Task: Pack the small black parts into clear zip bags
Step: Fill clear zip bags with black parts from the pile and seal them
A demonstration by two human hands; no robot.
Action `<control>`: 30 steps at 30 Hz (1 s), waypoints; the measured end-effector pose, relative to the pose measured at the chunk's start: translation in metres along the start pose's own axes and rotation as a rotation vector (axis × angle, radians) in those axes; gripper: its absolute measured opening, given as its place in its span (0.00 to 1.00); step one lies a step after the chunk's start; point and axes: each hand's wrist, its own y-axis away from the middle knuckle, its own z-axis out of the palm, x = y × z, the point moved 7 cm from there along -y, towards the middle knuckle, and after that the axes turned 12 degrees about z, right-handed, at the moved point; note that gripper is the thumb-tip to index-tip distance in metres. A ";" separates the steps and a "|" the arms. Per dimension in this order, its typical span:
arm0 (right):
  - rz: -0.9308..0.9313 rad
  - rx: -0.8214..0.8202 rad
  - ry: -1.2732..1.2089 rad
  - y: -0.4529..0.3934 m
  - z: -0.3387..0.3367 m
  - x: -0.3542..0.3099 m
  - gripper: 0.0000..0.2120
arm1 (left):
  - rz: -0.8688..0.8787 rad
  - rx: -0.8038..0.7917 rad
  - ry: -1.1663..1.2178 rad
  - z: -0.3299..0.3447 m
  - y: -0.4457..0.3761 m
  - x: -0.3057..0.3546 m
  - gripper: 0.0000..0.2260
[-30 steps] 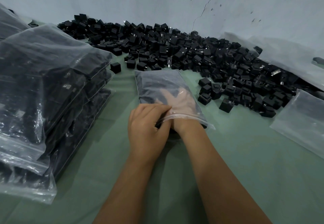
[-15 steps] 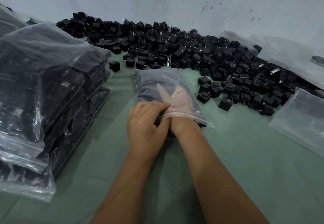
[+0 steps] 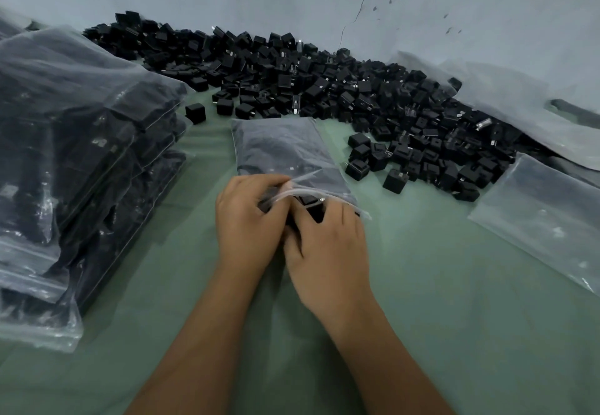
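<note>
Head view: a clear zip bag (image 3: pixel 279 151), partly filled, lies mid-frame on the green counter (image 3: pixel 454 333). The left hand (image 3: pixel 246 223) pinches the bag's upper lip and lifts it. The right hand (image 3: pixel 324 245) sits at the mouth, fingers curled around black parts (image 3: pixel 308 202) there. The loose pile (image 3: pixel 357 96) runs across the upper frame; filled bags (image 3: pixel 74 155) are stacked at left.

Judgement: hold the lip high, push the parts deep, and clear the zip track before sealing.

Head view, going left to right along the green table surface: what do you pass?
Stack of filled zip bags → left hand → right hand → empty clear bags.
</note>
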 end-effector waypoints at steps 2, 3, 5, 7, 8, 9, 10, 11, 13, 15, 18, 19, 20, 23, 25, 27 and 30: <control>-0.045 0.060 -0.005 0.008 -0.003 0.002 0.22 | -0.087 -0.018 0.034 0.002 0.001 -0.006 0.09; -0.062 0.074 -0.024 0.012 -0.005 0.003 0.21 | -0.112 -0.027 0.042 0.002 0.002 -0.009 0.08; -0.071 0.119 -0.156 0.013 -0.009 0.008 0.20 | -0.147 -0.035 0.053 0.003 0.004 -0.013 0.07; -0.057 0.143 -0.300 0.015 -0.009 0.016 0.17 | -0.166 -0.037 0.054 0.004 0.004 -0.016 0.06; -0.046 0.147 -0.356 0.016 -0.008 0.020 0.16 | -0.176 -0.037 0.053 0.004 0.004 -0.018 0.06; -0.034 0.146 -0.408 0.016 -0.008 0.024 0.14 | -0.191 -0.037 0.051 0.005 0.004 -0.020 0.06; -0.028 0.142 -0.450 0.016 -0.008 0.026 0.13 | -0.208 -0.037 0.053 0.005 0.005 -0.021 0.06; -0.026 0.132 -0.484 0.014 -0.008 0.029 0.11 | -0.226 -0.037 0.059 0.005 0.005 -0.023 0.06; -0.043 0.078 -0.527 0.012 -0.006 0.029 0.11 | -0.251 -0.044 0.073 0.006 0.005 -0.025 0.06; -0.091 0.010 -0.517 0.009 0.000 0.024 0.16 | -0.263 -0.045 0.082 0.007 0.005 -0.025 0.06; -0.110 -0.021 -0.449 0.008 0.005 0.020 0.23 | -0.254 -0.022 0.088 0.006 0.006 -0.023 0.05; -0.098 -0.009 -0.431 0.007 0.005 0.020 0.23 | -0.243 -0.011 0.085 0.005 0.006 -0.022 0.05; -0.087 0.005 -0.398 0.006 0.005 0.020 0.23 | -0.228 0.000 0.083 0.005 0.006 -0.020 0.05; -0.086 0.021 -0.166 0.004 0.010 0.016 0.23 | -0.192 0.021 0.067 0.003 0.005 -0.017 0.06; -0.080 0.038 -0.050 0.006 0.013 0.013 0.23 | -0.174 0.025 0.051 0.002 0.005 -0.015 0.07; -0.066 0.092 -0.028 0.009 0.009 0.011 0.22 | -0.157 0.026 0.043 0.001 0.004 -0.012 0.09; -0.087 0.121 0.014 0.008 0.007 0.007 0.21 | -0.107 0.036 0.026 0.000 0.004 -0.006 0.07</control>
